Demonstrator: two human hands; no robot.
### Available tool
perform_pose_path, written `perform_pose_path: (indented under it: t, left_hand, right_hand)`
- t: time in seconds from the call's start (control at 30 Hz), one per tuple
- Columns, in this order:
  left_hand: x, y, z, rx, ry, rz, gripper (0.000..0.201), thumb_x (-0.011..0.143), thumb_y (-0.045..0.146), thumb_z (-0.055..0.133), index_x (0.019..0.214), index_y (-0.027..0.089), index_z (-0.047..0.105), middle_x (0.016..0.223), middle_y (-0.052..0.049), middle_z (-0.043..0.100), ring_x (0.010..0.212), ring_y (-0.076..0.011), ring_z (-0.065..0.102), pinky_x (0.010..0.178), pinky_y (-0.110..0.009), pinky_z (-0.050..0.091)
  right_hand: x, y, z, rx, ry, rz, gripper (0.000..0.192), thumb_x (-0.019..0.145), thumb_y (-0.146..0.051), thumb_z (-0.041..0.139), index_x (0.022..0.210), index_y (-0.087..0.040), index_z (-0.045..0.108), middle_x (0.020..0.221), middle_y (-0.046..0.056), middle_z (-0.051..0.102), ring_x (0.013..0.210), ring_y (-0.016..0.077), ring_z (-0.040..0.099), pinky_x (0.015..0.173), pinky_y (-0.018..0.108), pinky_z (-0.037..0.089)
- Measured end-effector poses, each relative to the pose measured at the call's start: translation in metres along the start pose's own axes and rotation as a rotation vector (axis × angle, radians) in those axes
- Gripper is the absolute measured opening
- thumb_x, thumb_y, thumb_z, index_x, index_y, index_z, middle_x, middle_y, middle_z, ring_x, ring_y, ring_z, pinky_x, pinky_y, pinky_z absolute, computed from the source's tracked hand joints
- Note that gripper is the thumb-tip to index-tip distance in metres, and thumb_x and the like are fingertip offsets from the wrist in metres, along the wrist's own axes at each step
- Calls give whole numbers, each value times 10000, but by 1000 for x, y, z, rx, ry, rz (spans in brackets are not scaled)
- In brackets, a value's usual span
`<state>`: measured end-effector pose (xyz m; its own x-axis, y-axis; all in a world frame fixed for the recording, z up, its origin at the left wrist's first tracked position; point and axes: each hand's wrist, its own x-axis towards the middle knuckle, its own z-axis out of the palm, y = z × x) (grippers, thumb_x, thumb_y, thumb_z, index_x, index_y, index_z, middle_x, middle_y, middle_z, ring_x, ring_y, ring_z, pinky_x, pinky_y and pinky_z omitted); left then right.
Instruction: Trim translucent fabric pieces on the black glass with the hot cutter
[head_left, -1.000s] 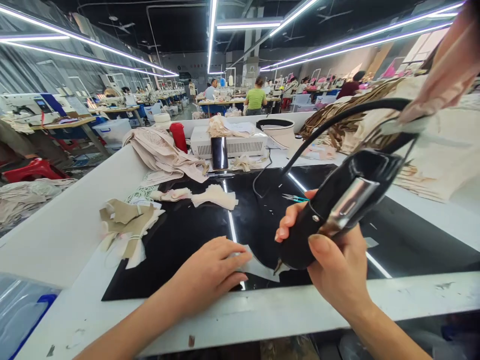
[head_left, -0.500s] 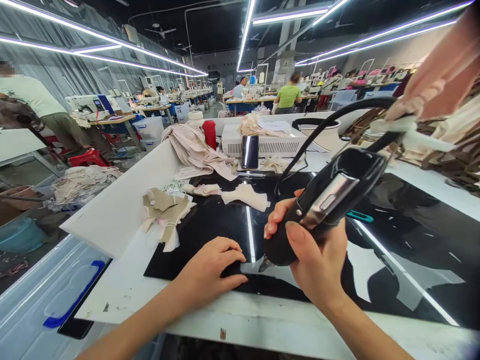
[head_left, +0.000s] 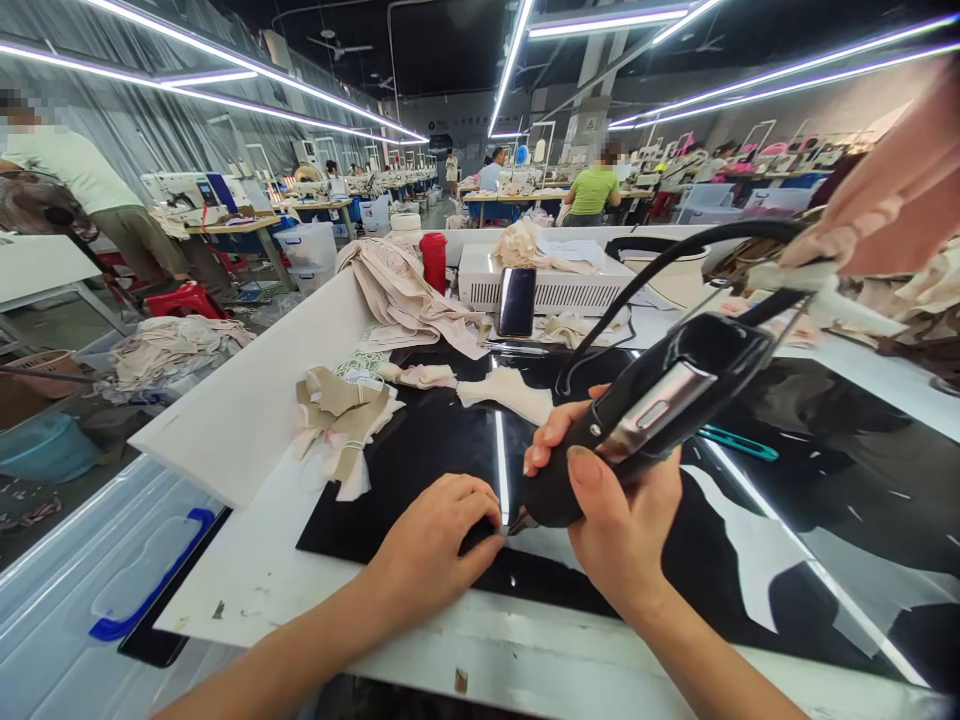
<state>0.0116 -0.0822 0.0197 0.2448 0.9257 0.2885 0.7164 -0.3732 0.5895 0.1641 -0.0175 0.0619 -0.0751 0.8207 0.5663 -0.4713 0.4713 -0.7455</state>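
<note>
Clearly, the right hand [head_left: 626, 525] grips a black corded hand tool [head_left: 660, 400], but whether the left hand [head_left: 442, 535] pinches anything, I cannot tell.

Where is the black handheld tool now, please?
In the head view, the tool is right of centre, in the right hand, its tip near the left hand.
</note>
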Motion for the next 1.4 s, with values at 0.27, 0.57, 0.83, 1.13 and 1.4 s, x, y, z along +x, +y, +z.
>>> perform_pose_path:
  t: [0.27,0.57,0.83,1.13,1.4]
  left_hand:
    - [-1,0,2,-14,-6,-54,281,852,80,710,1034,237,565,1149,1,641,1109,-205,576,981,-364,481]
    - [-7,1,2,61,52,40,150,903,109,669,998,211,613,1121,-25,638,1037,-192,604,933,-341,521]
    - [-18,-6,-1,389,69,297,209,986,243,591,1176,220,677,1065,-47,668,971,-207,629,1017,-464,524]
    - [-20,-7,-6,450,79,310,246,1031,250,508,1183,175,686,1044,-71,674,971,-196,653,999,-435,564]
    - [-20,-9,-5,424,60,314,244,1014,225,536,1187,135,684,1055,-88,669,1002,-224,650,976,-444,583]
  right_hand:
    - [0,4,3,-7,0,-6,363,881,-306,718,1153,-292,477,863,-32,627,613,135,611,541,299,538]
    - [1,6,0,-6,3,-10,348,890,-283,711,1153,-299,484,873,-36,630,649,140,612,581,308,529]
    - [3,-1,-3,-45,43,-19,330,881,-326,726,1128,-290,511,843,-33,623,653,155,604,585,338,518]
    - [1,-15,-19,-69,72,-10,342,878,-317,736,1156,-302,538,851,-27,625,659,162,596,601,351,514]
    - [-3,-21,-33,-85,96,-25,340,878,-302,740,1164,-313,558,853,-23,631,668,165,597,593,347,528]
